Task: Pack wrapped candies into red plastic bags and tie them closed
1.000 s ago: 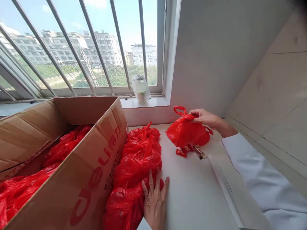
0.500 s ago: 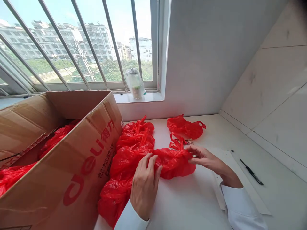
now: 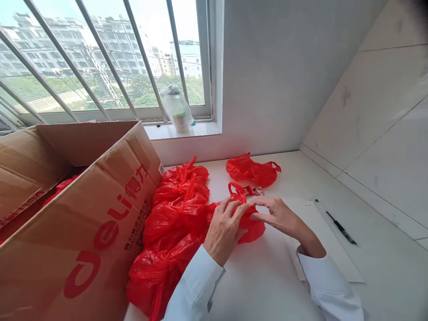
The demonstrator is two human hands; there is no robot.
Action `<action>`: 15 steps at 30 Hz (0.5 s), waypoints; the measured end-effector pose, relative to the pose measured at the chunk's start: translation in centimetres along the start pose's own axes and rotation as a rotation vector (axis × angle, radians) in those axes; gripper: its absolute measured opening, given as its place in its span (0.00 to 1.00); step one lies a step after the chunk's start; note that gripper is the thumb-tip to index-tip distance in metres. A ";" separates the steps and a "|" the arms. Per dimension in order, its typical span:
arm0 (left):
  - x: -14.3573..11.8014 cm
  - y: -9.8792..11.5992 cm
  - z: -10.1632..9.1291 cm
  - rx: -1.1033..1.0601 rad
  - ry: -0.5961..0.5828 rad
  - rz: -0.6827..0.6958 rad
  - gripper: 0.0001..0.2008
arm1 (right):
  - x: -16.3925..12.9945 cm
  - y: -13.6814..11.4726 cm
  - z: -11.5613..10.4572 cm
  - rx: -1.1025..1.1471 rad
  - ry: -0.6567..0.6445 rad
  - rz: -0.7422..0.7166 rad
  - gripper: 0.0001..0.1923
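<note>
A filled red plastic bag point(image 3: 252, 229) lies on the white table between my two hands. My left hand point(image 3: 225, 227) is curled over its top, covering much of it, with the fingertips near its neck and the thumb lower down. From the right, my right hand point(image 3: 279, 217) grips the bag's upper edge between thumb and fingers; the exact contact is partly hidden. A loop handle point(image 3: 236, 189) sticks up just behind my left fingers. Several tied red bags point(image 3: 177, 214) are lined up against this one on the left.
A large open cardboard box point(image 3: 103, 223) with red bags inside stands at the left. Behind my hands lie another red bag point(image 3: 256, 171) and small wrapped packets point(image 3: 256, 191). Paper point(image 3: 334, 249) and a black pen point(image 3: 341, 227) are at the right. A bagged jar point(image 3: 179, 111) stands on the windowsill.
My left hand has moved right, from the bag's left side onto its top, close to my right hand. My right fingers have shifted up around the bag's neck. The view has turned slightly right.
</note>
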State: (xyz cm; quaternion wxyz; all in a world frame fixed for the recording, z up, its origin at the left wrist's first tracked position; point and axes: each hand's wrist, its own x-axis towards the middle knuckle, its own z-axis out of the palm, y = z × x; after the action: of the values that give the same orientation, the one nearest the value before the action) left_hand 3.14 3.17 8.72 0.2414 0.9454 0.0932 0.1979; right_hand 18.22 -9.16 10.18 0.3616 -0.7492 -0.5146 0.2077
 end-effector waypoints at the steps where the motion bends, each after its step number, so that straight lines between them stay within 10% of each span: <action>1: 0.3 -0.3 0.0 -0.014 -0.007 -0.005 0.24 | 0.2 -0.1 -0.1 0.004 -0.002 -0.014 0.10; 7: 0.5 -2.4 -1.8 -0.176 -0.004 -0.086 0.03 | 1.0 0.1 -1.1 -0.047 -0.073 -0.094 0.13; 15: -0.1 -5.2 -6.2 -0.403 -0.079 -0.196 0.10 | 0.8 1.7 -3.1 -0.073 -0.189 0.027 0.15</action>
State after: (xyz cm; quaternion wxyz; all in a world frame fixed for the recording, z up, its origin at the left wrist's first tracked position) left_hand 0.04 10.23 11.11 0.4469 0.8716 0.1336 0.1509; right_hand 21.70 -9.81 10.96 0.2812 -0.7457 -0.5435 0.2635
